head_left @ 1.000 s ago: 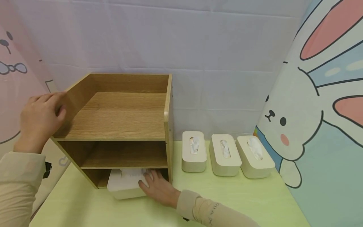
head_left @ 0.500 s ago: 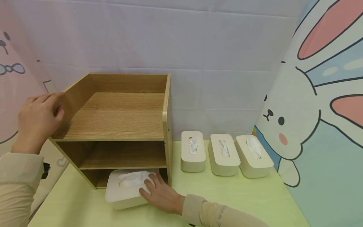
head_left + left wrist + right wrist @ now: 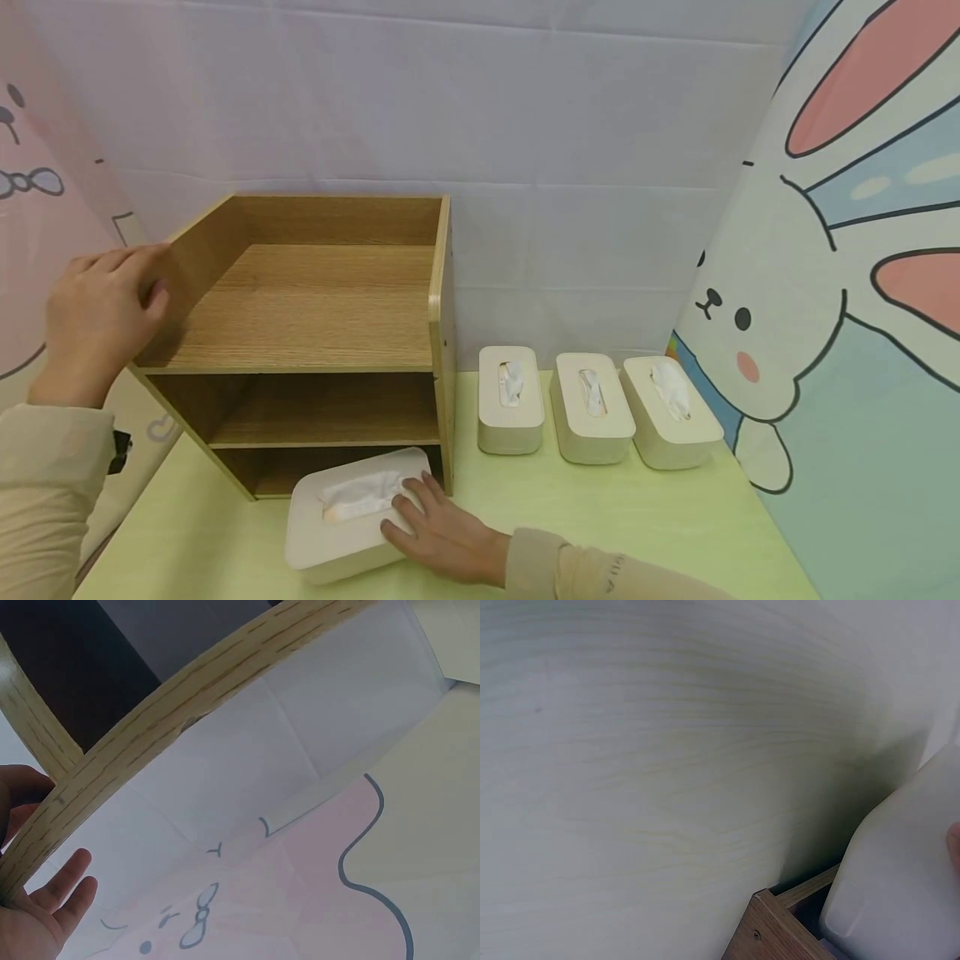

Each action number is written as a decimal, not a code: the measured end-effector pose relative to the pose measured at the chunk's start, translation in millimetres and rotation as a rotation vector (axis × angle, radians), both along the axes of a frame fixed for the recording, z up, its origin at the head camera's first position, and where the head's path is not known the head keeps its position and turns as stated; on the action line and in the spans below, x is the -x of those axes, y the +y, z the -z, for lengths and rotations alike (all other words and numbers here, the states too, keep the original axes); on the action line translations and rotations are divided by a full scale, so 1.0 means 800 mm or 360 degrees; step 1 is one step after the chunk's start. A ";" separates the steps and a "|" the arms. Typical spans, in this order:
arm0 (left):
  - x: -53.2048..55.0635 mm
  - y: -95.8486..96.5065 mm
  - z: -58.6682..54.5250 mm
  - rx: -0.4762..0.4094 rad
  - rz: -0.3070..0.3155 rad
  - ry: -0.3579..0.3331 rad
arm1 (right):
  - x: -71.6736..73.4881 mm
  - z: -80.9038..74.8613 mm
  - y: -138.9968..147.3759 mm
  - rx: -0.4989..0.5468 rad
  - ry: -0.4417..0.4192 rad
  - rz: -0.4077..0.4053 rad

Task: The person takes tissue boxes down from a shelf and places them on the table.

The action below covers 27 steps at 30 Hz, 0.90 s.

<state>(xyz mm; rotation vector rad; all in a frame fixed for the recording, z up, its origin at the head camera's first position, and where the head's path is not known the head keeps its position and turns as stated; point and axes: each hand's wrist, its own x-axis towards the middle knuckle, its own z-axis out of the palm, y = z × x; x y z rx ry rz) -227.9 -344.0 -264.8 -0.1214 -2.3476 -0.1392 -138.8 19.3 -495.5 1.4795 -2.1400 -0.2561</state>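
My left hand (image 3: 105,312) grips the upper left side panel of a wooden shelf unit (image 3: 322,304); in the left wrist view, fingers and thumb lie on either side of the panel's edge (image 3: 135,746). A cream tissue box (image 3: 337,537), with white tissue in its top slot, lies slantwise at the front of the unit's bottom compartment, mostly outside it. My right hand (image 3: 453,533) holds this box at its right end, with bent fingers over the top near the slot. The right wrist view shows only a bit of that hand beside the box (image 3: 900,877).
Three more cream tissue boxes stand to the right of the shelf: a left one (image 3: 512,417), a middle one (image 3: 594,425) and a right one (image 3: 671,429). All rest on the light green table (image 3: 645,533). A white cloth wall (image 3: 585,167) hangs behind.
My right hand has drawn the tissue box forward out of the bottom compartment and turned it slantwise. More of its top and tissue now shows. My left hand stays on the shelf.
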 end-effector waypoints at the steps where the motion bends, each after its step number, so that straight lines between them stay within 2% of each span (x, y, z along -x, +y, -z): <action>1: 0.000 0.000 0.000 -0.0001 -0.0005 -0.0009 | -0.001 0.000 0.002 -0.0001 -0.0005 -0.0005; 5: 0.000 0.000 0.000 -0.0007 -0.0001 -0.0014 | -0.005 0.001 0.012 0.0020 0.0026 -0.0045; 10: 0.000 -0.001 0.000 -0.0004 0.0009 0.0003 | -0.012 -0.002 0.022 0.0025 0.0151 -0.0124; 22: 0.001 -0.001 0.001 -0.0001 0.0010 0.0012 | -0.020 -0.005 0.049 -0.0010 0.0287 -0.0139; 27: 0.002 0.000 0.002 -0.0007 0.0014 0.0034 | -0.021 -0.004 0.064 0.0001 0.0279 -0.0147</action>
